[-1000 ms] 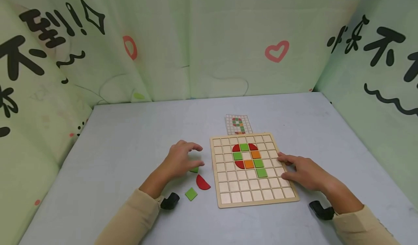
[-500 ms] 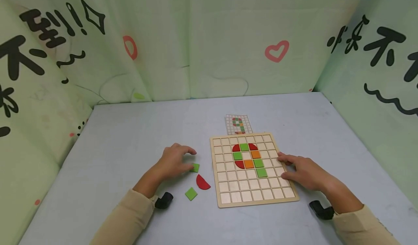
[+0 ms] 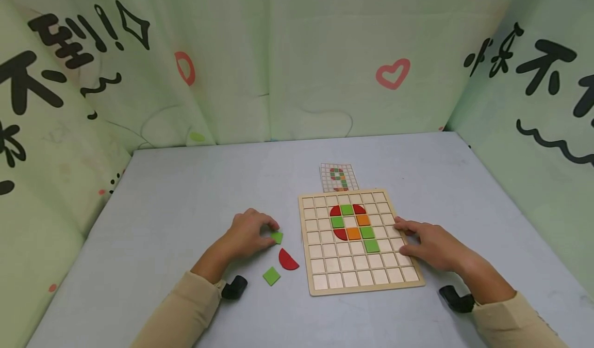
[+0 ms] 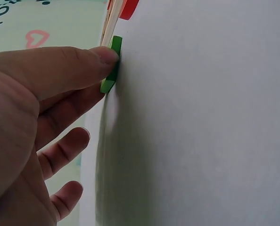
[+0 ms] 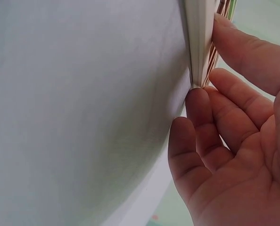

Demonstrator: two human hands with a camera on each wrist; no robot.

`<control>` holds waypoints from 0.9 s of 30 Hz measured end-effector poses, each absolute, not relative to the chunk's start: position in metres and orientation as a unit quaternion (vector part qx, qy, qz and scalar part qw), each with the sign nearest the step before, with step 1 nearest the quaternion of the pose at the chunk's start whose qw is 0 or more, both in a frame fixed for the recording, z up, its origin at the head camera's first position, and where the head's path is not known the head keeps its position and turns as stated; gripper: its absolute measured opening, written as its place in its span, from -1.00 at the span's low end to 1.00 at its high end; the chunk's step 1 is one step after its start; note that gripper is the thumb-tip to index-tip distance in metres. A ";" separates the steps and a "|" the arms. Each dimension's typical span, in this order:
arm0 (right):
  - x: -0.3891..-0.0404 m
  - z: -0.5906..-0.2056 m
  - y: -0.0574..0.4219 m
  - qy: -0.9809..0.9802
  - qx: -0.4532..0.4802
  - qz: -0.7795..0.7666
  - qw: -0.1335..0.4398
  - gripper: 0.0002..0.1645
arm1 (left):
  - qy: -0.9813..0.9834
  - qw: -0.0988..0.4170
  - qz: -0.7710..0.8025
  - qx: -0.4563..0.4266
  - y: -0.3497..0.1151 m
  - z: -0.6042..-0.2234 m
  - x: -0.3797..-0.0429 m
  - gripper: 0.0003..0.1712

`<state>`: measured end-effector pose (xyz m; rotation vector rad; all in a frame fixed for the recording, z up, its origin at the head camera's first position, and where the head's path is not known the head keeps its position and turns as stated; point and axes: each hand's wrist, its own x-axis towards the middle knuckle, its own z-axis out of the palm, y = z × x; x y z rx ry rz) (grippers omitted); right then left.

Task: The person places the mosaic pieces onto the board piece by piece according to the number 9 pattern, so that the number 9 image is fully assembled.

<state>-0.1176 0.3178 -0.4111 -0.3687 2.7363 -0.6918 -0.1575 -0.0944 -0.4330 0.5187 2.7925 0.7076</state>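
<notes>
1. Flat green sq. tile (image 3: 278,238): L of pale wooden grid board (image 3: 346,263), pinched by L hand (image 3: 248,233), thumb & index nearly together.
2. R hand (image 3: 431,242): thumb & fingers apart, loosely bent, touching board's R edge.
3. Flat red semicirc. tile (image 3: 287,261) + 2nd green sq. tile (image 3: 271,276): nearby on pale grey tabletop (image 3: 209,183).

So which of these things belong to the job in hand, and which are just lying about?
Likely part of the job:
- green square in the grip of the left hand
- gridded board, touched by the right hand
- coloured tiles set in it
- patterned card beyond it
- loose green square
- red half-round tile

Likely just surroundings:
- printed curtain
- black wrist devices
</notes>
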 end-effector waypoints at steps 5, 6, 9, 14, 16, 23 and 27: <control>-0.117 -0.410 0.318 0.951 -0.129 -0.241 0.145 -0.26 | 0.950 0.102 0.237 0.177 -0.095 -0.432 -0.157 -0.76; -0.117 -0.410 0.318 0.951 -0.130 -0.241 0.144 -0.26 | 0.950 0.102 0.236 0.178 -0.095 -0.432 -0.157 -0.76; -0.117 -0.410 0.318 0.951 -0.131 -0.241 0.143 -0.26 | 0.951 0.101 0.232 0.178 -0.094 -0.432 -0.157 -0.77; -0.117 -0.410 0.317 0.950 -0.131 -0.244 0.145 -0.26 | 0.952 0.102 0.227 0.176 -0.093 -0.431 -0.157 -0.77; -0.117 -0.410 0.317 0.949 -0.132 -0.246 0.146 -0.26 | 0.954 0.101 0.222 0.175 -0.092 -0.431 -0.157 -0.77; -0.118 -0.410 0.318 0.949 -0.130 -0.246 0.148 -0.26 | 0.957 0.099 0.216 0.168 -0.090 -0.431 -0.157 -0.75; -0.118 -0.411 0.318 0.950 -0.128 -0.243 0.149 -0.26 | 0.953 0.105 0.230 0.166 -0.088 -0.430 -0.156 -0.76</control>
